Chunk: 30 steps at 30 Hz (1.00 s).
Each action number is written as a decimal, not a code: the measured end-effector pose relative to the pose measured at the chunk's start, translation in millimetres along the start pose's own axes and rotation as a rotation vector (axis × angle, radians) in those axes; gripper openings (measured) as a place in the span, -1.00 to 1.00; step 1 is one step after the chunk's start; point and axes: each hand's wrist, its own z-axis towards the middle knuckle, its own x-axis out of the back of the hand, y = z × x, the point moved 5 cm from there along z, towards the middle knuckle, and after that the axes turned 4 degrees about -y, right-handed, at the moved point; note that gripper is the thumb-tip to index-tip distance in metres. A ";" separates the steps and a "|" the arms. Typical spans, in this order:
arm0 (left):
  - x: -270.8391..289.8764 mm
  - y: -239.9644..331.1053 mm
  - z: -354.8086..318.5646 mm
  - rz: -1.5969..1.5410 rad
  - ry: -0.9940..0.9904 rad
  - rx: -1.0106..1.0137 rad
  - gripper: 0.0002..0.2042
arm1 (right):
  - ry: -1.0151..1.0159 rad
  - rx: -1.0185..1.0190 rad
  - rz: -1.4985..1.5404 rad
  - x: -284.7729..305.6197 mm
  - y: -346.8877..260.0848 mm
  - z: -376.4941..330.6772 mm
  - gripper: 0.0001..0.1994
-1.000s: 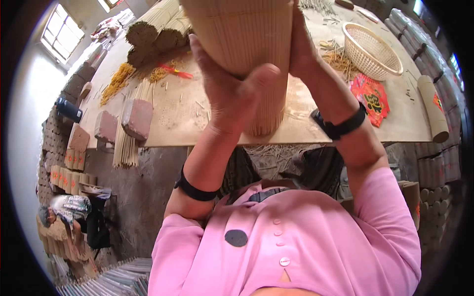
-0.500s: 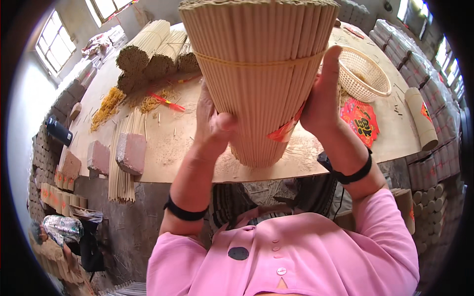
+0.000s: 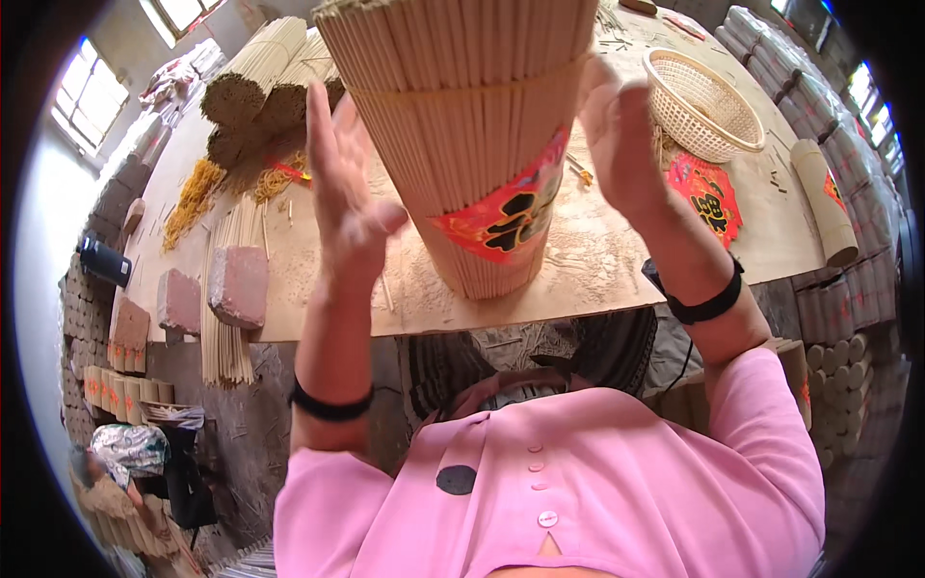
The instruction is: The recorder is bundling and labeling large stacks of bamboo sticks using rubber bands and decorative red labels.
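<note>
A thick bundle of tan incense sticks stands upright on the table in front of me. A thin yellow rubber band circles its upper part, and a red paper label with dark and gold print wraps its lower part. My left hand is open, fingers up and spread, a little apart from the bundle's left side. On the other side my right hand is also open, its palm facing the bundle; its fingertips come close to the sticks, and whether they touch I cannot tell.
Stick bundles are stacked at the back left, near loose yellow rubber bands. Pinkish bricks weigh down loose sticks. A cream basket, red labels and a wrapped roll lie right. Another person bends at lower left.
Both hands have let go of the bundle and spread apart to its sides. The bundle has turned, so its red label now faces me. My view has shifted slightly.
</note>
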 end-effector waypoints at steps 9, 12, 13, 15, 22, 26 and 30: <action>3.5 -27.0 -11.4 0.015 -0.041 0.266 0.04 | -0.051 0.007 0.399 -3.6 19.8 -4.8 -0.20; -20.5 -32.7 -23.2 0.139 -0.292 0.191 -0.21 | -0.108 -0.136 -0.065 -8.8 48.3 -11.5 -0.08; 18.0 -47.0 -41.7 0.140 -0.135 0.313 -0.22 | -0.007 -0.054 0.204 -17.5 47.5 -3.3 -0.17; -4.3 -52.9 -32.2 0.146 -0.032 0.339 -0.25 | 0.029 -0.175 0.201 -6.6 24.7 -2.4 -0.13; -168.1 -25.2 32.8 -0.566 0.021 0.460 -0.44 | 0.238 -0.138 0.267 159.1 -88.5 -53.5 -0.36; -324.8 -66.6 52.1 -0.652 -0.219 0.587 -0.34 | 1.089 -0.190 0.736 303.4 -60.2 -238.1 -0.57; -461.8 -170.9 49.0 -0.923 -0.374 0.749 -0.28 | 1.407 -0.389 1.118 275.4 -14.5 -390.6 -0.69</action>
